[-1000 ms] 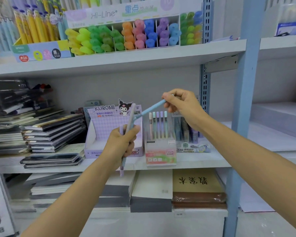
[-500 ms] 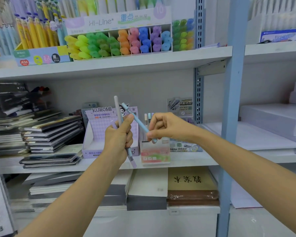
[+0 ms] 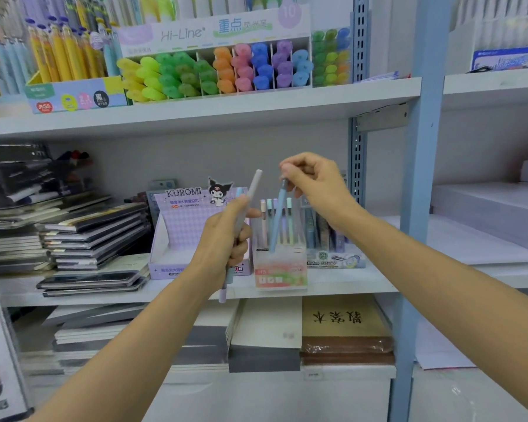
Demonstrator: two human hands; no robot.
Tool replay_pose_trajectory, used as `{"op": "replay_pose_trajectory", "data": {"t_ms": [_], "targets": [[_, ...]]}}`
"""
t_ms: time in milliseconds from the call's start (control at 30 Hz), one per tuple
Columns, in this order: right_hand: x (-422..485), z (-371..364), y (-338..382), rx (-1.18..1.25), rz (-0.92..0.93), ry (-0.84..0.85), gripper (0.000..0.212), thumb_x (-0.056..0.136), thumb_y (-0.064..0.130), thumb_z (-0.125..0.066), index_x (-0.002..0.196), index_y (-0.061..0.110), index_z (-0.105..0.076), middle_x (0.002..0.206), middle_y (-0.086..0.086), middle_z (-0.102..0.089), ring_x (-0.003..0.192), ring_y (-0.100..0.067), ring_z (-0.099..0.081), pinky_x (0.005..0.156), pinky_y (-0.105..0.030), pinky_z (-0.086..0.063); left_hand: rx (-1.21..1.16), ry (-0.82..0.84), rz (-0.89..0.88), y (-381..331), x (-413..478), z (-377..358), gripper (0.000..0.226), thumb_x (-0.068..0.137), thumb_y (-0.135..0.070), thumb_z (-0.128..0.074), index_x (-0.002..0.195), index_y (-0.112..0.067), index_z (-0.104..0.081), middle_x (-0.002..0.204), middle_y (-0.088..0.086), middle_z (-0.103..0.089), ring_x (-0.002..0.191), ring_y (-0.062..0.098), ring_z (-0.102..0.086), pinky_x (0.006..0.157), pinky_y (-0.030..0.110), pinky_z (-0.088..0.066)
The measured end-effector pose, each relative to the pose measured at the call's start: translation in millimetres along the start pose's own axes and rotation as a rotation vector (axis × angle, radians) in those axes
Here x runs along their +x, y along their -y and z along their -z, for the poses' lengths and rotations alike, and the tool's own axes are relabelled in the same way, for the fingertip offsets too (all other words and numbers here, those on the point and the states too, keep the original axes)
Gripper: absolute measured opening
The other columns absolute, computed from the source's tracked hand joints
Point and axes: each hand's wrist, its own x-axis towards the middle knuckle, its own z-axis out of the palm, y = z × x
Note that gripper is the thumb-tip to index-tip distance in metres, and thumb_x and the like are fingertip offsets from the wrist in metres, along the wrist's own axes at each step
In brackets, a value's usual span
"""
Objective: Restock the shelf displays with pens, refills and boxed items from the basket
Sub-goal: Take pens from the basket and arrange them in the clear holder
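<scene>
Shelf (image 3: 348, 284) carrying the pen stand (image 3: 279, 271), my landmark. Left hand (image 3: 226, 242), just left of the stand: fingers curled round spare pens (image 3: 252, 193). Right hand (image 3: 314, 181), directly above the stand: fingers pinching the top end of the blue pen (image 3: 277, 220). The pen's long axis is near upright, with its lower tip at the stand's opening. I judge that a straight downward push comes next.

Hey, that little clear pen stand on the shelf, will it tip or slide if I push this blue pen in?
Probably light: the stand looks like thin clear plastic holding few pens, so it may slide on the smooth shelf. Pens rise well above its rim, so a sideways push from the blue pen might tip it.
</scene>
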Motion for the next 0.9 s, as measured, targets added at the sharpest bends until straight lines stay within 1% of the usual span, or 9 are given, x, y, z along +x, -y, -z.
{"op": "replay_pose_trajectory", "data": {"t_ms": [33, 100, 167, 267, 400, 533, 700, 800, 900], "targets": [[3.1, 3.7, -1.2, 0.012, 0.002, -0.070, 0.014, 0.096, 0.011, -0.058, 0.103, 0.001, -0.064, 0.083, -0.005, -0.066, 0.065, -0.005, -0.063, 0.061, -0.023, -0.051, -0.008, -0.007, 0.014, 1.1, 1.9, 1.9, 0.037, 0.092, -0.046, -0.050, 0.072, -0.024, -0.073, 0.055, -0.005, -0.035, 0.039, 0.010, -0.022, 0.035, 0.019, -0.020], [8.4, 9.4, -5.7, 0.002, 0.008, -0.165, 0.011, 0.096, 0.011, -0.057, 0.102, 0.004, -0.062, 0.085, -0.006, -0.066, 0.064, -0.005, -0.062, 0.063, -0.025, -0.053, 0.004, -0.025, 0.000, 4.8, 4.3, 5.0, 0.037, 0.094, -0.039, -0.051, 0.065, -0.024, -0.069, 0.056, -0.004, -0.040, 0.039, 0.009, -0.024, 0.034, 0.018, -0.021], [12.2, 11.7, -12.9, -0.051, 0.001, -0.200, 0.008, 0.096, 0.011, -0.057, 0.101, 0.006, -0.062, 0.088, -0.008, -0.065, 0.067, -0.007, -0.063, 0.066, -0.027, -0.055, 0.024, -0.029, -0.044, 8.9, 5.6, 7.6, 0.032, 0.094, -0.039, -0.057, 0.070, -0.020, -0.067, 0.055, -0.006, -0.043, 0.040, 0.008, -0.026, 0.034, 0.018, -0.023], [13.5, 8.1, -26.9, -0.147, -0.025, -0.177, 0.007, 0.095, 0.012, -0.059, 0.098, 0.009, -0.064, 0.090, -0.010, -0.067, 0.075, -0.016, -0.067, 0.071, -0.030, -0.057, 0.033, -0.053, -0.082, 12.7, 6.7, 12.1, 0.028, 0.088, -0.040, -0.066, 0.074, -0.016, -0.066, 0.055, -0.008, -0.045, 0.042, 0.008, -0.028, 0.035, 0.017, -0.024], [12.0, -4.5, -43.8, -0.227, -0.014, -0.119, 0.009, 0.093, 0.010, -0.061, 0.097, 0.005, -0.067, 0.087, -0.011, -0.068, 0.082, -0.028, -0.068, 0.076, -0.036, -0.058, 0.035, -0.147, -0.043, 15.1, 7.5, 16.4, 0.026, 0.084, -0.033, -0.072, 0.069, -0.015, -0.063, 0.052, -0.008, -0.055, 0.040, 0.008, -0.030, 0.035, 0.017, -0.027], [11.3, -16.2, -55.5, -0.337, 0.046, -0.064, 0.011, 0.092, 0.009, -0.063, 0.097, 0.002, -0.070, 0.083, -0.012, -0.070, 0.076, -0.027, -0.068, 0.077, -0.039, -0.057, 0.021, -0.161, 0.005, 16.0, 8.0, 21.8, 0.022, 0.085, -0.027, -0.072, 0.074, -0.012, -0.060, 0.054, -0.007, -0.057, 0.037, 0.007, -0.027, 0.034, 0.018, -0.026], [15.8, -20.9, -64.4, -0.413, 0.077, -0.007, 0.014, 0.092, 0.011, -0.064, 0.100, 0.002, -0.071, 0.083, -0.012, -0.071, 0.073, -0.024, -0.069, 0.078, -0.042, -0.057, 0.047, -0.160, 0.026, 19.9, 11.8, 27.1, 0.016, 0.088, -0.015, -0.065, 0.075, -0.011, -0.057, 0.047, -0.011, -0.050, 0.037, 0.006, -0.025, 0.035, 0.017, -0.023], [19.5, -23.0, -66.6, -0.408, 0.063, 0.000, 0.014, 0.091, 0.012, -0.065, 0.102, 0.004, -0.070, 0.083, -0.010, -0.071, 0.076, -0.025, -0.069, 0.078, -0.042, -0.058, 0.036, -0.170, 0.024, 22.6, 13.0, 30.4, 0.010, 0.087, -0.012, -0.065, 0.078, -0.011, -0.062, 0.057, -0.006, -0.056, 0.040, 0.008, -0.028, 0.035, 0.018, -0.025], [21.6, -26.7, -66.9, -0.386, 0.071, -0.001, 0.014, 0.089, 0.010, -0.066, 0.103, 0.010, -0.062, 0.082, -0.009, -0.070, 0.076, -0.025, -0.067, 0.078, -0.043, -0.057, 0.038, -0.168, 0.017, 24.6, 13.3, 33.5, 0.003, 0.084, -0.013, -0.072, 0.083, -0.011, -0.069, 0.066, -0.001, -0.062, 0.044, 0.009, -0.035, 0.036, 0.017, -0.028]]}}
